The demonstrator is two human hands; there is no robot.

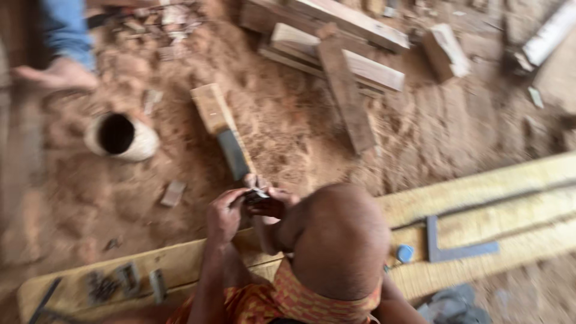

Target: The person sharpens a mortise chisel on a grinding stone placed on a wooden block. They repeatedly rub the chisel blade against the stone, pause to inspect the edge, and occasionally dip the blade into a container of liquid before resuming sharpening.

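Hands: left hand and right hand pinch a small, light, stiff blade, whetstone at twelve o'clock.

Below you, a long pale plank runs across the view, dusted with sawdust. On it lie a grey metal try square and, just beside that, a small blue round object. Toward the plank's left end you see several dark metal pieces, blurred. The ground is covered in reddish sawdust. A white pot with a dark opening sits at left. Stacked timber offcuts lie at top centre. A bare foot of another person shows at upper left.
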